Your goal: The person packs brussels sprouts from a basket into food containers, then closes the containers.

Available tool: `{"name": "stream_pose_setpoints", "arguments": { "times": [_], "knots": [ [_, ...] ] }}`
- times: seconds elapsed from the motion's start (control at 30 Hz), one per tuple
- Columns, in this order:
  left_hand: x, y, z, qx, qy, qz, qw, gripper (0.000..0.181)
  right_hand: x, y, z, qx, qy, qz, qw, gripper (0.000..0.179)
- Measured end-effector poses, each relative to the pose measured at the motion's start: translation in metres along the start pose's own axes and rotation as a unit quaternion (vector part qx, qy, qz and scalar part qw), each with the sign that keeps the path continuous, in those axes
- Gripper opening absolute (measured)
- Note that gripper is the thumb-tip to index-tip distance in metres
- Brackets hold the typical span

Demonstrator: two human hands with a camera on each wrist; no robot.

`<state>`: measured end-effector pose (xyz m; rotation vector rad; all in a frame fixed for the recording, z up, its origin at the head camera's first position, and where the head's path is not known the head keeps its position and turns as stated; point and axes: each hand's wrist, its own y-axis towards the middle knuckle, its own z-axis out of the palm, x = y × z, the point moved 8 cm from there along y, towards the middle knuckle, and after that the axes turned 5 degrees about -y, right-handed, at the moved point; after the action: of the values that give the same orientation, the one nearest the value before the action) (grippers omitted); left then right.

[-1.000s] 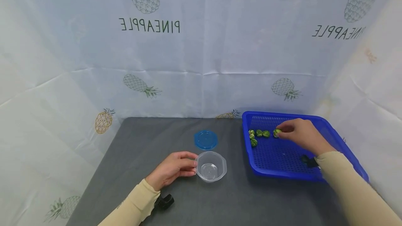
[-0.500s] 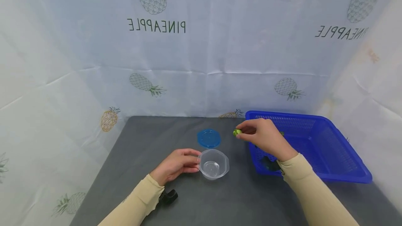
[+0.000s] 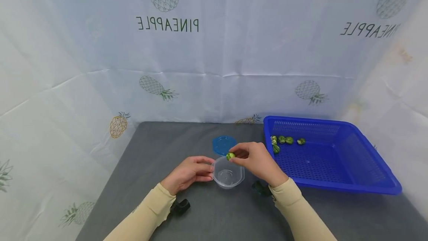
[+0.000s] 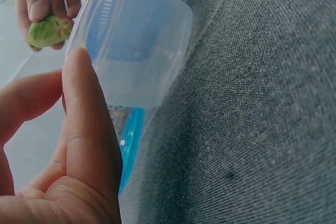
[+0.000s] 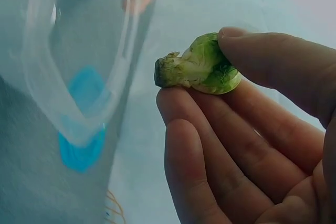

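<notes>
2 mirrored "PINEAPPLE" prints (image 3: 167, 24) can be read on the white pineapple-patterned cloth backdrop (image 3: 67, 66) behind the dark grey table (image 3: 160, 144), one above the middle and one at the upper right.

The right hand (image 3: 255, 161) reaches in from the right, thumb and fingertips pinched on a small green halved Brussels sprout (image 3: 230, 156); the wrist view shows the thumb pressing it against the 3 fingers (image 5: 210, 145) beneath. The sprout sits over the far rim of the small clear plastic container (image 3: 227, 176), which stands near the middle of the table, towards the front edge. Nothing shows inside it.

The left hand (image 3: 187, 174) rests on the table at the container's left side, thumb and fingers (image 4: 86, 124) curled against its wall and rim, holding it.

Just behind the container lies a round blue plastic lid (image 3: 223, 145), flat on the table.

At the table's right edge sits a blue perforated plastic basket (image 3: 367, 181); 5 more green sprout pieces (image 3: 286, 140) lie near its far-left corner.
</notes>
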<state>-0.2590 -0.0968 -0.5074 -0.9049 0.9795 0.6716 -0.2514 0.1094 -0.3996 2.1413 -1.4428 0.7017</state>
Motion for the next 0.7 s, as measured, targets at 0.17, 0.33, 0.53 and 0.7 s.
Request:
{"name": "stream_pose_setpoints", "arguments": {
  "times": [0.17, 0.33, 0.53, 0.7],
  "knots": [
    [-0.002, 0.002, 0.002, 0.007, 0.001, 0.007, 0.9999, 0.049, -0.002, -0.001, 0.017, 0.005, 0.009, -0.003, 0.9999, 0.022],
    [-0.002, 0.003, 0.002, 0.006, -0.001, 0.010, 0.9999, 0.047, 0.000, 0.000, 0.026, 0.013, 0.010, -0.015, 0.9998, 0.021],
    [0.000, 0.002, -0.002, -0.002, -0.001, 0.005, 1.0000, 0.045, -0.003, 0.001, 0.031, 0.016, 0.005, -0.010, 0.9998, 0.020],
    [0.000, 0.001, -0.004, -0.008, 0.003, 0.003, 1.0000, 0.043, -0.001, 0.002, 0.036, 0.021, 0.002, -0.020, 0.9996, 0.018]
  ]
}}
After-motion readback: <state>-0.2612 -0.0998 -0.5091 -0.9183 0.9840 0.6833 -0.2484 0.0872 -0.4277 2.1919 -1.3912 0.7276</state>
